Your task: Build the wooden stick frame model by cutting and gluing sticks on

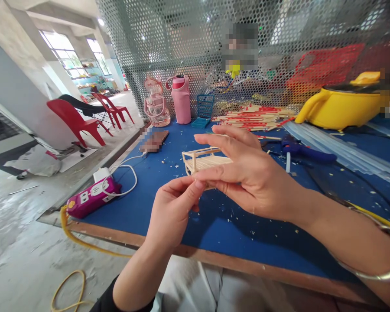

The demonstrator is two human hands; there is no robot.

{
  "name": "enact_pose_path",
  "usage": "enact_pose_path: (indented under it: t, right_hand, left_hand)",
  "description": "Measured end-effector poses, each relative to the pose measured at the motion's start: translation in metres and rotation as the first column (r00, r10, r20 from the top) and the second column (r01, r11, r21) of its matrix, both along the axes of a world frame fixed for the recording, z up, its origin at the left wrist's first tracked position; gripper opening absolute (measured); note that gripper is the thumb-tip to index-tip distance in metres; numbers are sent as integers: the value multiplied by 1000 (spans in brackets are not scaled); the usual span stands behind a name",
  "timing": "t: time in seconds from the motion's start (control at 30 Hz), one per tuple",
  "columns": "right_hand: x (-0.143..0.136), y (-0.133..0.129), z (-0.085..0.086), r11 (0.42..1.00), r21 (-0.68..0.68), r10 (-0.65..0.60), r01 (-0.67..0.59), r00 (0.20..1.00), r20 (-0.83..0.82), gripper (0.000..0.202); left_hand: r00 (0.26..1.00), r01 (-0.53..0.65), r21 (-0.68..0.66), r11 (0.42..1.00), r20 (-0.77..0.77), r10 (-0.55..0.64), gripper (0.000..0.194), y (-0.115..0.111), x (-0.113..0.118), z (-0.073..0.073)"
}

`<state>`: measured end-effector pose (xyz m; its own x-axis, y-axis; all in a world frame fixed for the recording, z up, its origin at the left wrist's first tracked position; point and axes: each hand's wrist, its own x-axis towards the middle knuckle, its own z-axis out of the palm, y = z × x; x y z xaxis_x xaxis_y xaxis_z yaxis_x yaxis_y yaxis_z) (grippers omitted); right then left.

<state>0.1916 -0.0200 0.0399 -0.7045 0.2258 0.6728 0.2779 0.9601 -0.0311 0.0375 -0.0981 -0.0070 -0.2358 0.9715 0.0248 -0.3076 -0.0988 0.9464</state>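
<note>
A small model made of pale wooden sticks point(205, 162), with a slatted base and a raised rail, is held above the blue tabletop. My left hand point(173, 203) is closed in a pinch at its near edge, thumb against fingers. From the right, my right hand point(247, 169) grips the model's near side between thumb and index finger, while its other fingers stretch out over the top. The two hands' fingertips meet at the near corner. Much of the model's right part is hidden behind my right hand.
Beyond the hands lie a blue glue gun point(307, 149), clear glue sticks point(351, 147), a pile of red-tipped sticks point(253, 117) and a yellow pot point(341, 106). A pink bottle point(181, 100), a phone point(156, 141) and a purple power strip point(92, 197) stand leftward. Perforated metal point(182, 39) backs the table.
</note>
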Motion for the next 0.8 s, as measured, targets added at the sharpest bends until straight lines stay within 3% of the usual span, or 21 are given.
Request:
enact_pose_path:
  t: [0.33, 0.47, 0.6, 0.67, 0.73, 0.8]
  right_hand:
    - [-2, 2, 7, 997, 65, 34, -35, 999, 17, 14]
    - [1, -1, 13, 997, -68, 44, -46, 999, -29, 11]
    - [10, -5, 19, 951, -309, -95, -11, 941, -325, 8]
    - [13, -7, 19, 842, -513, -165, -167, 825, -540, 6]
    - [15, -10, 17, 639, -666, -266, -385, 702, -661, 13]
    - [15, -15, 14, 417, -750, -353, -513, 669, -654, 20]
  left_hand:
    - [998, 57, 12, 998, 14, -57, 19, -1, -2, -5]
    - [998, 41, 27, 999, 38, -42, 21, 2, -2, -6]
    - [998, 17, 75, 997, 54, -21, 20, 11, -4, -4]
    - [998, 18, 86, 996, 55, -23, 20, 15, -5, -3]
    - [998, 19, 93, 996, 59, -25, 21, 18, -6, -2]
    - [997, 20, 106, 994, 68, -27, 24, 19, -5, -2]
